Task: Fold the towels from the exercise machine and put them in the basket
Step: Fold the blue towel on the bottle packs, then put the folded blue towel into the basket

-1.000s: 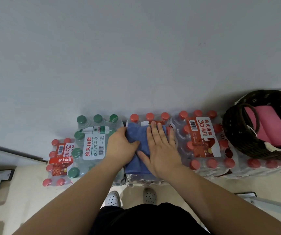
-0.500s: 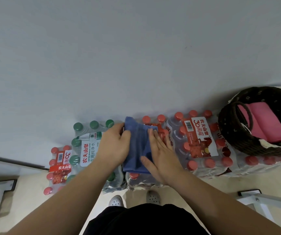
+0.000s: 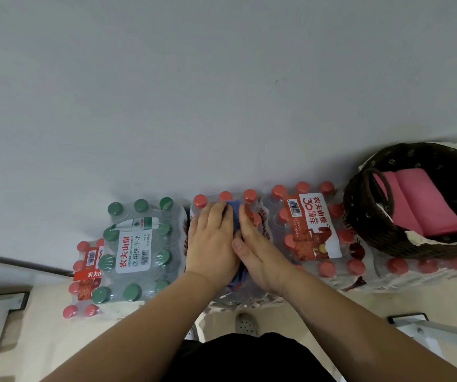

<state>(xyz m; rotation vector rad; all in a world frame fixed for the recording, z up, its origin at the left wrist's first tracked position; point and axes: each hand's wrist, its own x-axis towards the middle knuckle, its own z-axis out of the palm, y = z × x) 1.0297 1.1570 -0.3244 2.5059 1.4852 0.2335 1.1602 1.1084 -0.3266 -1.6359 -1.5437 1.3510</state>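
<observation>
Blue towel (image 3: 235, 216), pink towel (image 3: 425, 205), dark brown basket (image 3: 359, 213) with flower-dotted lining (image 3: 442, 161) — red caps (image 3: 278, 192), green caps (image 3: 115, 208).

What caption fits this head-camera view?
Left hand and right hand press blue towel on water packs; pink towel in basket.

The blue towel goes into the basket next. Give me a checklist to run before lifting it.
1. Small blue cloth towel lies on the shrink-wrapped pack of red-capped bottles: ok.
2. Fold is neat: cannot tell, the left hand and right hand cover most of it.
3. Towel is gripped for lifting: not ok, both hands press flat.
4. Dark woven basket stands open on the right: ok.
5. Folded pink towel in it leaves room on top: ok.
</observation>
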